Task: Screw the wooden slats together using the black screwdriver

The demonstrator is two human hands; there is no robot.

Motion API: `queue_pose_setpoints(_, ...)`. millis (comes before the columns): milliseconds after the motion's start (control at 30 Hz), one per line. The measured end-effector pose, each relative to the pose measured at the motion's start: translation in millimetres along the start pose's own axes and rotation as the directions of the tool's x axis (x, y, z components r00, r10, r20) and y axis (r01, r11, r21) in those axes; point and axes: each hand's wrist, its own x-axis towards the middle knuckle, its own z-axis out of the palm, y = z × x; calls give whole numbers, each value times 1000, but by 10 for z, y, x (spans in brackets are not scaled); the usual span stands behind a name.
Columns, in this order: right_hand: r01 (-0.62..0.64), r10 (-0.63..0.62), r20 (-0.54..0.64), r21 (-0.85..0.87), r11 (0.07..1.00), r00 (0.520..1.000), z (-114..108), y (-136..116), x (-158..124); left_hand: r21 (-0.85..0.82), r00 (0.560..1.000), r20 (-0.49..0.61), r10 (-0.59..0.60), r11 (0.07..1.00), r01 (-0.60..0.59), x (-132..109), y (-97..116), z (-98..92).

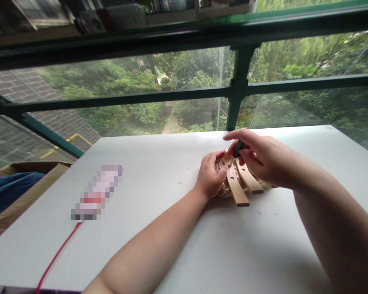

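Observation:
My right hand point(257, 155) is closed around the dark handle of a screwdriver point(239, 148). Its thin shaft slants down to a hole or screw near the far end of a pale wooden slat point(238, 192). A second wooden slat point(254, 184) lies beside it, also with a screw in it. Both slats rest across a low assembly with a patterned, partly see-through side point(218, 165); much of it is hidden by my hands. My left hand point(211, 173) grips the assembly's left side, fingers at the back and thumb close to the nearer slat.
The assembly stands on a white table point(147, 163) with small crumbs on it. To the left lies a blurred-out flat pinkish object point(99, 192), with a red cable point(59, 251) running off the front edge. A cardboard box point(53, 179) holding dark blue cloth stands beyond the left edge. Green-framed windows border the back.

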Motion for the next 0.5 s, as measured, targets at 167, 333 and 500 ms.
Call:
queue_pose_setpoints(167,-9,9,-13,-5,1000,1000,-45,-19,6,-3,1000,-8,4,1000,-4,-2,-25,17)
queue_pose_setpoints(333,-22,21,-41,-13,1000,999,-64,-35,-1,-17,1000,-5,1,1000,-1,-2,-31,18)
queue_pose_setpoints(500,-35,34,-48,-21,999,998,-60,-54,-2,-24,1000,-2,6,1000,-6,-2,-28,9)
